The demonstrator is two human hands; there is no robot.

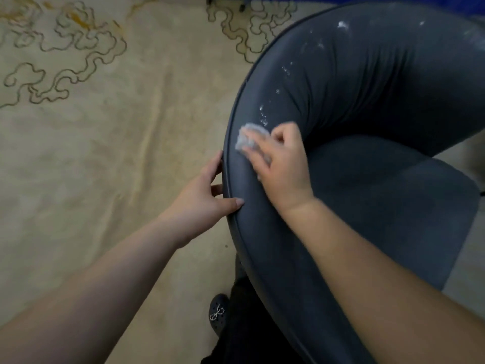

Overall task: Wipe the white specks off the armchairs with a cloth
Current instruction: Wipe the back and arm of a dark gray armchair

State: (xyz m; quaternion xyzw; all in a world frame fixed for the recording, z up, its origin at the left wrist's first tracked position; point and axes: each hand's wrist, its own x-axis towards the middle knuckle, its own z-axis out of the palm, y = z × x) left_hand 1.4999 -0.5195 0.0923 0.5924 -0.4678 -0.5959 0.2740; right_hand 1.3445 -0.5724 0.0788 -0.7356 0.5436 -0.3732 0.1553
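No text, label, brand or number can be read anywhere: not on the armchair (367, 101), nor on the carpet (118, 140) beside it.
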